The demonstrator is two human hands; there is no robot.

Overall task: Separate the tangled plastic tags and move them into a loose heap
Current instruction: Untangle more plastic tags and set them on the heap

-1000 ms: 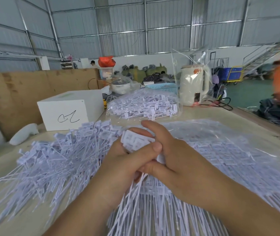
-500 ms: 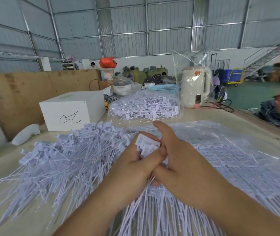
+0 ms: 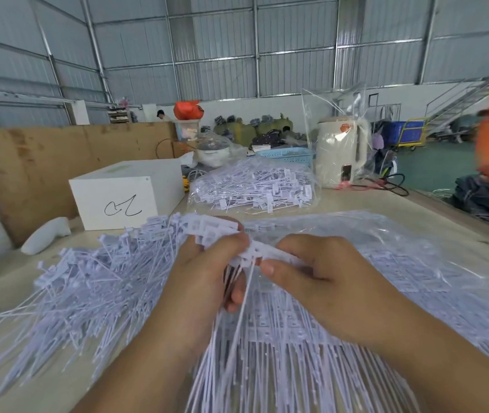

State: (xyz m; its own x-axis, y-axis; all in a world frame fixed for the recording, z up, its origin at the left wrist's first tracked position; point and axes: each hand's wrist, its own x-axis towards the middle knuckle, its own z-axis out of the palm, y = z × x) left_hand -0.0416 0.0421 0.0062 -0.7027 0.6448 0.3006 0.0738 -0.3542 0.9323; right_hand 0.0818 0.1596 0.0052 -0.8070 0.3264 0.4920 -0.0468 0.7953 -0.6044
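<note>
Mid-separation: left hand (image 3: 204, 281) and right hand (image 3: 320, 275) both pinch one bunch of tags (image 3: 255, 254); next, pull apart, drop onto loose heap (image 3: 94, 281).

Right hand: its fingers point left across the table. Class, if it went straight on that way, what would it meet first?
Probably the left hand, which grips the same white plastic tags that the right hand pinches; depth is unclear.

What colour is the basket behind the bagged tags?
Light blue with a lattice pattern, the basket, seen in the head view.
</note>
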